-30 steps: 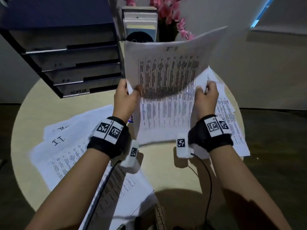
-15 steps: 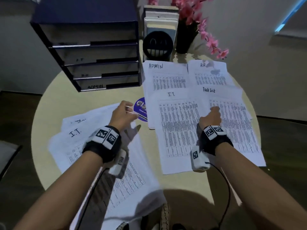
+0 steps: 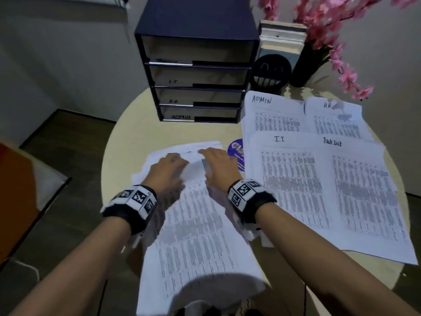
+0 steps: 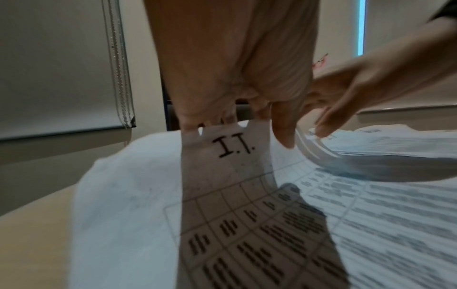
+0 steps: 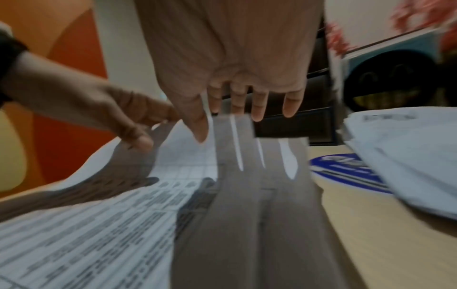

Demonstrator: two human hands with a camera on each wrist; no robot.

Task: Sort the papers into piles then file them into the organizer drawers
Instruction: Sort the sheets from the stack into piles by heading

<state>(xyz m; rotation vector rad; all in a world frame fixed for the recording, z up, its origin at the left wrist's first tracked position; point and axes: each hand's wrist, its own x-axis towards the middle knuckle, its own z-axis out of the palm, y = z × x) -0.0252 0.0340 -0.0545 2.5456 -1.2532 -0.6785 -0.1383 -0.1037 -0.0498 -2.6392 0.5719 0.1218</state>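
Observation:
The loose unsorted papers (image 3: pixel 196 224) lie at the table's front left. Both hands are over their far end. My left hand (image 3: pixel 169 166) rests its straight fingers on the top sheet, which is headed "I.T." (image 4: pixel 232 148). My right hand (image 3: pixel 217 163) reaches beside it with spread, straight fingers (image 5: pixel 257 105) at the top edge; a sheet edge (image 4: pixel 311 148) curls up under them. Sorted piles on the right are headed ADMIN (image 3: pixel 271 112), HR (image 3: pixel 335 117), IT (image 3: pixel 287 174) and Task List (image 3: pixel 364 190). The dark organizer (image 3: pixel 196 76) stands behind, its drawers shut.
A blue round sticker (image 3: pixel 235 149) lies between the loose papers and the sorted piles. Behind the piles stand a black smiley-face object (image 3: pixel 271 71), upright books (image 3: pixel 282 35) and a dark vase of pink flowers (image 3: pixel 319 49). The round table's edge (image 3: pixel 109 144) curves at the left.
Both hands held an I.T. sheet up, then laid it on the IT pile at the right. The right hand has since moved left to join the left hand on the loose papers.

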